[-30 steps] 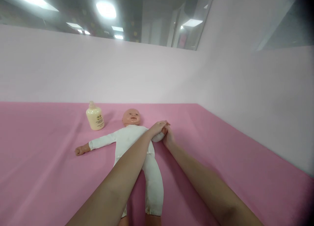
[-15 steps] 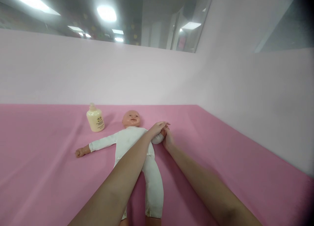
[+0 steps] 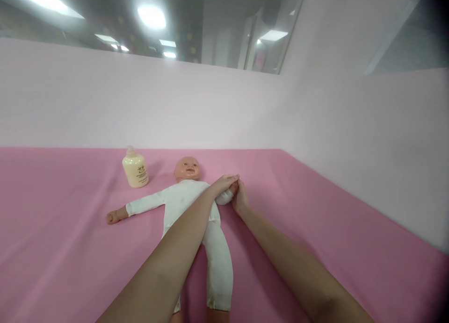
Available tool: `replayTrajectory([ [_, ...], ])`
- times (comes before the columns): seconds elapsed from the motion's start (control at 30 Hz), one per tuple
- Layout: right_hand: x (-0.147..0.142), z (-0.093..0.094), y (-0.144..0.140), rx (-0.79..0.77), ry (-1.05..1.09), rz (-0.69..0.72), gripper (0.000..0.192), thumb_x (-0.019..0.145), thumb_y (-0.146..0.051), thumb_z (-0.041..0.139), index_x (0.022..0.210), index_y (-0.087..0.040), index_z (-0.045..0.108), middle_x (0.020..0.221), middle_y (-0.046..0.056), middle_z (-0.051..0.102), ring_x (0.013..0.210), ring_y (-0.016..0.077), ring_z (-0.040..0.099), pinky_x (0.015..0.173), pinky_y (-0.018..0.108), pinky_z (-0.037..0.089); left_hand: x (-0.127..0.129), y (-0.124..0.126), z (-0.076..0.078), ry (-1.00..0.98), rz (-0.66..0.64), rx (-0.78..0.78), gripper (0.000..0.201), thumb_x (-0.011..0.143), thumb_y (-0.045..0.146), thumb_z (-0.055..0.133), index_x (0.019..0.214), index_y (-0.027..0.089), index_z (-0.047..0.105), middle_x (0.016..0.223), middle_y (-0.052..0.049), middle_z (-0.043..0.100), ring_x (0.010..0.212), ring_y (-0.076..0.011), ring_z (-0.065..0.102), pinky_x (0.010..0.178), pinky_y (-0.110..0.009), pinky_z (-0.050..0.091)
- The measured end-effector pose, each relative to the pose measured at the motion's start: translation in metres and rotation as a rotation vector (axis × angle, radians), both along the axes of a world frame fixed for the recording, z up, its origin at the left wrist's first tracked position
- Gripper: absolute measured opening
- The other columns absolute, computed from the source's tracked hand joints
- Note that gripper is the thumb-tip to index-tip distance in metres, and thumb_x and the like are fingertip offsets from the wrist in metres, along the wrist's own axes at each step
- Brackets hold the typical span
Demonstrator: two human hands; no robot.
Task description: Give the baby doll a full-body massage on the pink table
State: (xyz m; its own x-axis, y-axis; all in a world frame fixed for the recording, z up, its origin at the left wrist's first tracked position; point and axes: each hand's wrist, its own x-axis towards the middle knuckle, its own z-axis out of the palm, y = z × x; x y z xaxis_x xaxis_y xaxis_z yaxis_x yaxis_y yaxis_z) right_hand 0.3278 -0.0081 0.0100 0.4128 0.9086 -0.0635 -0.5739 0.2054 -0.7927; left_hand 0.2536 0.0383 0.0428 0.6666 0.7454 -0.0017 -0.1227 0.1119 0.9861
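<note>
A baby doll [image 3: 185,197] with a white cloth body lies face up on a pink sheet. Its arm on the right side of the view is bent upward, and its hand [image 3: 233,187] sits between my two hands. My left hand [image 3: 223,183] wraps over that doll hand from the left, the forearm crossing above the doll's body. From the right, my right hand [image 3: 240,199] cups the same doll hand, fingers mostly hidden. The doll's other arm [image 3: 145,204] stretches out to the left on the sheet.
A cream-coloured pump bottle [image 3: 135,169] stands on the pink sheet [image 3: 63,248], left of the doll's head. Behind it rises a pale wall [image 3: 140,98] with a glass pane [image 3: 224,28] reflecting ceiling lights. Another wall [image 3: 368,140] runs along the right side.
My left fingers have closed down further over the doll's hand, and my right fingers have come up against them. The doll's body and the bottle stay in place.
</note>
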Motion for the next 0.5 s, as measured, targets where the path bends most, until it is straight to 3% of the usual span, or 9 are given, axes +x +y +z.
replayTrajectory([
  [0.23,-0.003,0.005,-0.005,0.025,-0.009,-0.006,0.033,0.086,-0.052,0.055,0.097,-0.024,0.068,0.098,0.000,0.073,0.102,0.0167,0.066,0.089,0.031,0.054,0.001,0.000,0.002,-0.004,0.033,0.000,0.038,0.083,0.053,0.064,0.079,0.016,0.064,0.067,-0.001,0.064,0.064,-0.0129,0.057,0.068,-0.027,0.044],
  [0.5,-0.004,0.010,-0.007,0.011,0.015,0.046,0.039,0.083,-0.059,0.053,0.088,-0.024,0.070,0.097,0.001,0.074,0.105,0.0195,0.066,0.093,0.034,0.053,0.011,0.012,-0.003,-0.018,0.089,-0.028,0.041,0.094,0.045,0.048,0.066,0.016,0.058,0.061,-0.001,0.059,0.062,-0.0110,0.056,0.073,-0.026,0.045],
])
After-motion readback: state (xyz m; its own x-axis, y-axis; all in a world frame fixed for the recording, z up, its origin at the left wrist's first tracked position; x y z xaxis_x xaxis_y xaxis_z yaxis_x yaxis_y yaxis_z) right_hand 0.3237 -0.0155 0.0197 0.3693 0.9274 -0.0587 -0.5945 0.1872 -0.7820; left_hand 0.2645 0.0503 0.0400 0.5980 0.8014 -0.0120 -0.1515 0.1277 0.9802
